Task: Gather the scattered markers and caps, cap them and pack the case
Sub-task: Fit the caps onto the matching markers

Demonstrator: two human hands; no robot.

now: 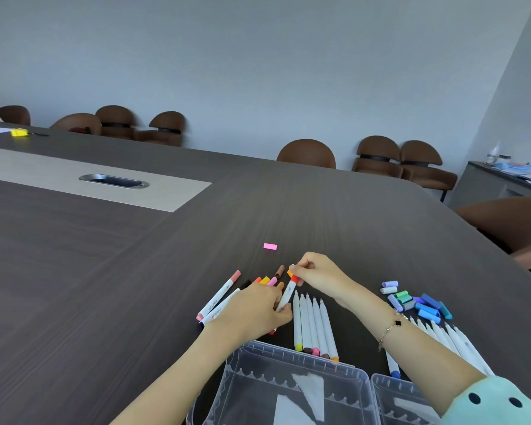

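Note:
My left hand (258, 308) grips the white barrel of a marker (285, 297). At that marker's upper end, my right hand (316, 269) pinches its red-orange cap (294, 279). A row of several uncapped white markers (313, 325) lies just right of it, tips pointing away. To the left lie a capped pink marker (219, 294) and another beside it. Loose warm-coloured caps (269, 281) sit behind my left hand, and a pink cap (270, 246) lies farther out. The clear plastic case (292, 354) stands open at the near edge.
A pile of blue, green and purple caps (417, 302) lies at the right, with more white markers (451, 338) under my right forearm. Brown chairs (307, 153) line the far side of the dark table (135, 256). A cable port (114, 180) sits at the left.

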